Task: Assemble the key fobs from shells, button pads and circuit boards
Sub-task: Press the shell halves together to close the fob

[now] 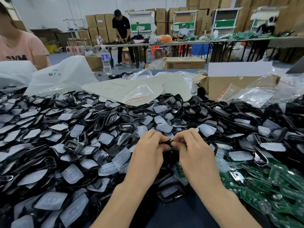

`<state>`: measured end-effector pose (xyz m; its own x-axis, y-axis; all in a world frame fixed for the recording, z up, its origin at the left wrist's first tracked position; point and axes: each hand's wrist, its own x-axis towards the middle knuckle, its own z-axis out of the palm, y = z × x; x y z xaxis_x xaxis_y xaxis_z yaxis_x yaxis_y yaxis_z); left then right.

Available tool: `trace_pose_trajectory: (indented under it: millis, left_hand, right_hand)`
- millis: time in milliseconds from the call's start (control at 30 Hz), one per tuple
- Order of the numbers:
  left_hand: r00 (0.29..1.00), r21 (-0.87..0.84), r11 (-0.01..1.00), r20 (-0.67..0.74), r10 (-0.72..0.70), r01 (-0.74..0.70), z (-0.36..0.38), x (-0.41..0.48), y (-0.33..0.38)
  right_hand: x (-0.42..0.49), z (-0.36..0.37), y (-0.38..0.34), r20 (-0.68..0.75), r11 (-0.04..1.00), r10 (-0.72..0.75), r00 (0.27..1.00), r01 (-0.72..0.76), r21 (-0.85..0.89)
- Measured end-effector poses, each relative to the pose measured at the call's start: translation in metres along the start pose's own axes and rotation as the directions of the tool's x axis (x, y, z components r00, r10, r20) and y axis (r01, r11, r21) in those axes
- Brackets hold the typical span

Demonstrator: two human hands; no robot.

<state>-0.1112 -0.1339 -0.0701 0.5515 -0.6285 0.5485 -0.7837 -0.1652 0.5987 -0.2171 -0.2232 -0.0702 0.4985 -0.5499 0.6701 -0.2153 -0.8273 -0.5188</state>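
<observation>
Between both hands (171,145), glossy black shell (167,143) pinched.

Glossy black plastic shells (72,146), frosted translucent rubbery button pads (72,176), green circuit boards (256,191).

Flat, cool overhead light fills the workshop, bright and even, leaving only soft shadow beneath the fingers (154,137) and the fob shell (170,142) they pinch, both in sharp focus. Glossy black shells (113,119) left of the fingers catch small white glints. Far beyond and right of the fingers, a shelf unit (264,15) smears with blur. Wide-angle distortion bows the long table (164,44) and stretches the frame's corners.
</observation>
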Motion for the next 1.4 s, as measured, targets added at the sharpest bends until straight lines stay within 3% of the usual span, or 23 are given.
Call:
trace_pose_trajectory:
  millis: [200,333,467,567,833,1400]
  left_hand:
    - [0.998,0.012,1.0,-0.056,0.008,-0.007,-0.004,-0.003,0.003]
    - [0.987,-0.224,0.967,-0.078,-0.139,0.119,-0.013,-0.007,0.012]
    - [0.951,-0.542,0.806,-0.041,-0.306,0.236,-0.023,-0.01,0.025]
    - [0.936,-0.62,0.738,-0.016,-0.351,0.266,-0.027,-0.014,0.029]
    - [0.885,-0.612,0.717,-0.06,-0.461,0.332,-0.016,-0.026,0.03]
    - [0.917,-0.555,0.778,-0.066,-0.394,0.294,-0.015,-0.022,0.03]
  right_hand:
    - [0.001,-0.002,-0.004,0.011,0.999,-0.005,1.0,0.005,0.042]
    - [0.003,-0.01,-0.011,0.018,0.963,0.057,0.998,-0.06,0.264]
    - [0.004,-0.017,-0.023,0.119,0.854,0.185,0.975,-0.22,0.472]
    - [0.0,-0.014,-0.029,0.178,0.765,0.271,0.946,-0.324,0.557]
    - [-0.015,-0.003,-0.034,0.155,0.698,0.398,0.904,-0.409,0.588]
    - [-0.011,0.0,-0.02,0.175,0.642,0.437,0.882,-0.442,0.627]
